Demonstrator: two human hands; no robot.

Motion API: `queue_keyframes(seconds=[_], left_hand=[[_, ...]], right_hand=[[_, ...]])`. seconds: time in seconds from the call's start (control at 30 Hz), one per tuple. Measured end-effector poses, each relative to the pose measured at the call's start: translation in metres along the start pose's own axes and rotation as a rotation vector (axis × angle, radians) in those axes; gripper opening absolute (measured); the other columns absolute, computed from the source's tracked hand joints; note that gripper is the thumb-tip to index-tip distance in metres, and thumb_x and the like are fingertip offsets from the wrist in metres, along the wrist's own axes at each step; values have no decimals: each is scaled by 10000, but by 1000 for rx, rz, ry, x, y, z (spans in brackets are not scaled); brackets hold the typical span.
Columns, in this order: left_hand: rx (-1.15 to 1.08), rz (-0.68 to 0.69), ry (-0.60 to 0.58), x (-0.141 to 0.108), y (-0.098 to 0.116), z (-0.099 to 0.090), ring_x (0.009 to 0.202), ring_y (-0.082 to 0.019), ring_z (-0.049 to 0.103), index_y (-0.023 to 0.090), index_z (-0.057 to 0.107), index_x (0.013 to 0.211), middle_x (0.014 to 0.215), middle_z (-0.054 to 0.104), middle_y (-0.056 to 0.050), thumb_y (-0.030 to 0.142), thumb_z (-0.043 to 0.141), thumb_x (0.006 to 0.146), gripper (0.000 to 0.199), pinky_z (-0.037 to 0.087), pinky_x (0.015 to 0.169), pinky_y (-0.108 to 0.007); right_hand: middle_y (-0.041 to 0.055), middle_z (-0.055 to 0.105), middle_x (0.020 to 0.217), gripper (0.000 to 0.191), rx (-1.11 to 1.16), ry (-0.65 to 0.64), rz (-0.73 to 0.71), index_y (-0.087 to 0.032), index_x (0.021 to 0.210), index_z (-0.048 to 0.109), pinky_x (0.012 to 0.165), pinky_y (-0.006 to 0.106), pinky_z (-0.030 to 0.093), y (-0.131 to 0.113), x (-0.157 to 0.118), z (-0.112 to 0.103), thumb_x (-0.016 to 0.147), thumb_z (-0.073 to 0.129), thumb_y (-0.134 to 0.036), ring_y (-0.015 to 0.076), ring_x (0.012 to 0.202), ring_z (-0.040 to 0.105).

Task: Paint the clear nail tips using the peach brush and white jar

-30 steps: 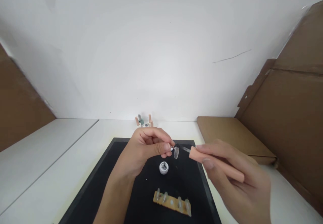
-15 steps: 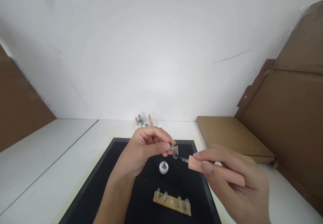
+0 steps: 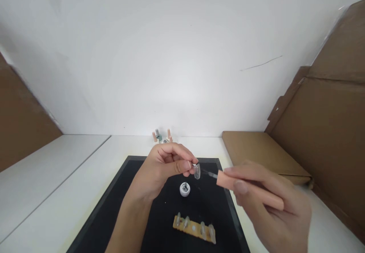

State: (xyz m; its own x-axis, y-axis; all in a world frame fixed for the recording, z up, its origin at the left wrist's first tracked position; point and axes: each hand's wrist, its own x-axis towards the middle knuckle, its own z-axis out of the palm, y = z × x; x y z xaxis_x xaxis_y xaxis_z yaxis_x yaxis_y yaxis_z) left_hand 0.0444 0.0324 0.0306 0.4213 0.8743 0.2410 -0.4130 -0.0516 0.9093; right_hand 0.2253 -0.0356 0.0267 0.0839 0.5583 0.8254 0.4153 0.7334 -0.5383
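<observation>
Between thumb and fingers, my left hand (image 3: 167, 167) pinches a clear false nail (image 3: 197, 171) by a small mount at its upper end. My right hand (image 3: 273, 203) grips a nail polish brush by its long peach handle (image 3: 249, 190). The brush's thin bristle tip points left and stands just to the right of the false nail, apart from it. Under the hands is a small round white jar (image 3: 184, 189), open, with greyish stuff inside. Nearer to me lies a yellow-brown strip (image 3: 194, 228) bearing several clear false nails, with one bare white spot in its middle.
All this is over a black mat (image 3: 162, 222) with a dark rim on a white table (image 3: 76, 177). Several peach- and grey-capped bottles (image 3: 159, 136) stand at the back against the white wall. A flat cardboard box (image 3: 253, 146) lies right of the mat; cardboard panels rise at both sides.
My right hand has drawn back to the right with the brush, so its tip has come off the false nail. My left hand has hardly moved; the false nail is turned slightly.
</observation>
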Motion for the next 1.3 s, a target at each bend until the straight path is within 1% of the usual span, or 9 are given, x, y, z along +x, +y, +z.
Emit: queue_keyframes(seconds=[0.07,0.27,0.47,0.6,0.8,1.0,1.07,1.17,1.3], left_hand=[[2,-2,1,-1,0,1,499,-85,622,154,761,616,671,736,-31,167,874,614,114,506,479,-165],[-11,-7,16,1,2,1,505,-91,633,156,761,616,662,736,-27,168,877,610,117,512,474,-163],[-42,-3,23,3,2,2,514,-79,645,154,764,625,667,743,-13,166,876,617,113,509,489,-144],[-64,-9,39,4,3,3,510,-80,647,153,762,621,653,742,-10,159,879,609,119,500,484,-143],[-76,-10,27,1,2,2,523,-79,663,154,762,621,637,738,-4,155,878,615,117,512,489,-128],[-64,3,25,3,4,3,518,-74,670,147,761,614,605,720,10,156,880,615,119,523,485,-113],[-65,5,19,4,3,2,523,-72,672,148,762,619,610,721,13,151,874,626,112,527,487,-109],[-73,4,10,3,2,2,523,-67,670,148,763,623,625,726,13,146,866,638,105,534,497,-110],[-70,-2,14,2,1,2,512,-62,664,141,764,624,634,723,13,151,873,627,109,535,496,-109]], right_hand=[[-24,665,613,70,-10,39,28,-242,850,689,398,207,449,0,-1,2,832,631,-209,102,432,545],[-24,649,557,175,22,-46,28,-224,695,661,398,205,457,-3,0,4,837,580,-162,103,418,545],[-30,714,679,130,4,15,-29,-245,866,667,425,213,461,0,-2,4,826,598,-143,102,473,580],[-48,666,582,159,-47,-53,-64,-235,778,647,446,232,457,-1,-1,6,808,560,-106,95,435,544],[-30,724,693,197,-54,47,-129,-249,911,637,424,218,442,-2,-1,5,831,550,-91,98,478,576],[-37,715,636,170,-110,-151,-166,-214,811,641,478,216,494,0,3,-1,812,562,-64,98,476,609],[-42,707,623,173,-109,-101,-163,-215,775,640,487,215,491,1,2,-1,809,552,-69,94,474,600],[-28,719,678,156,-79,7,-174,-218,861,644,450,208,458,2,0,1,832,555,-93,94,487,585],[-11,726,707,158,-88,-78,-191,-198,921,633,449,203,462,0,3,-2,837,569,-80,95,502,595]])
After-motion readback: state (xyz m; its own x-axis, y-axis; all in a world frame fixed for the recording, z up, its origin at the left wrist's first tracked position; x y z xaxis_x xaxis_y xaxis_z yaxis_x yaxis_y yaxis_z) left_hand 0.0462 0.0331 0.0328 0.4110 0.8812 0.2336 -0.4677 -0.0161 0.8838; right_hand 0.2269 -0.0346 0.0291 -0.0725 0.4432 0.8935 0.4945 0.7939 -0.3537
